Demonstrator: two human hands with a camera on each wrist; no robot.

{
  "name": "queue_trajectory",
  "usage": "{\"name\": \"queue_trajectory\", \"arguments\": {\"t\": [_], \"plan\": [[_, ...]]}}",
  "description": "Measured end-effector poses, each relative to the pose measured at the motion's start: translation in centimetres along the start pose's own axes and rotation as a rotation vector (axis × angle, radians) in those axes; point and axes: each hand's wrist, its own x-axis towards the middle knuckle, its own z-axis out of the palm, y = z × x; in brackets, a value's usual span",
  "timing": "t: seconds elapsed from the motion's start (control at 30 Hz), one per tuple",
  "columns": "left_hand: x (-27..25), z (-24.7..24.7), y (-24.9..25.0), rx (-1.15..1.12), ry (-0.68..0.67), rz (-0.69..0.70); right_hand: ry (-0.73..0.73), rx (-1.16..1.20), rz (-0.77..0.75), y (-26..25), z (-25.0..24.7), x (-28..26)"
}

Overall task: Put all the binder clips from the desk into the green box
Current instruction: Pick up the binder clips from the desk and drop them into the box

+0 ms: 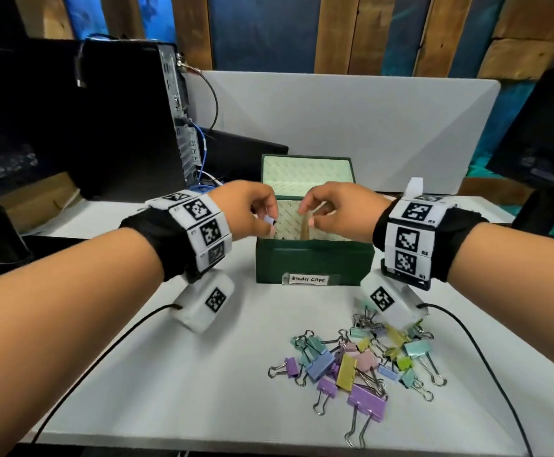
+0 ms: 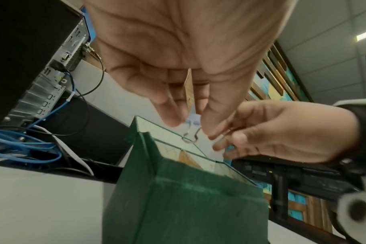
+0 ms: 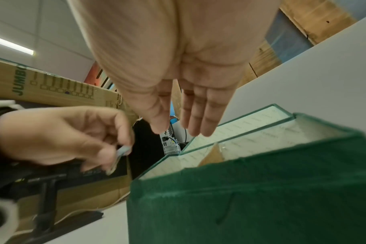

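Observation:
An open green box [image 1: 313, 262], labelled "Binder Clips", stands mid-desk with its lid [image 1: 306, 173] upright behind it. My left hand [image 1: 269, 219] hovers over the box's left rim and pinches a small pale blue binder clip [image 1: 270, 221] between thumb and fingers. Its wire handles [image 2: 190, 133] hang down in the left wrist view. My right hand [image 1: 306, 214] is over the box opening, fingers [image 3: 198, 115] relaxed and holding nothing. A pile of several pastel binder clips [image 1: 361, 361] lies on the desk in front of the box, to the right.
A black computer tower [image 1: 130, 120] with blue cables [image 1: 203, 189] stands at the back left. A white partition [image 1: 334, 127] runs behind the box, and a dark monitor [image 1: 549, 127] is at the right. Black wrist-camera cables [image 1: 104, 351] trail over the white desk [image 1: 203, 374].

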Motion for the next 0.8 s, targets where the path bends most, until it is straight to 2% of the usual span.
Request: {"name": "queue_trajectory", "arguments": {"t": [0.1, 0.17, 0.27, 0.37, 0.43, 0.5, 0.57, 0.6, 0.67, 0.8], "plan": [[1.8, 0.5, 0.6, -0.024, 0.092, -0.013, -0.201, -0.119, -0.020, 0.2, -0.4, -2.2], [2.6, 0.9, 0.7, -0.018, 0.107, -0.024, -0.378, -0.242, -0.010, 0.7, -0.6, -3.6], [2.9, 1.7, 0.4, 0.027, 0.048, -0.061, -0.577, -0.338, 0.028, 1.6, -0.5, -5.3], [1.5, 2.1, 1.1, 0.101, 0.000, -0.016, -0.660, -0.398, 0.003, 2.6, -0.1, -6.6], [-0.2, 2.2, 1.9, 0.117, -0.125, 0.067, -0.696, -0.395, -0.041, 3.2, 0.4, -7.3], [-2.2, 2.5, 2.7, 0.101, -0.370, 0.113, -0.730, -0.389, -0.092, 3.7, 0.9, -7.8], [-4.1, 3.1, 3.2, 0.123, -0.600, 0.085, -0.749, -0.397, -0.125, 4.0, 1.2, -8.1], [-4.8, 3.5, 3.3, 0.153, -0.672, 0.066, -0.754, -0.411, -0.136, 4.1, 1.2, -8.2], [-5.7, 4.4, 3.7, 0.232, -0.746, 0.060, -0.754, -0.449, -0.154, 4.1, 1.2, -8.2], [-5.9, 5.9, 4.6, 0.333, -0.790, 0.083, -0.681, -0.471, -0.167, 3.7, 1.7, -8.1]]}}
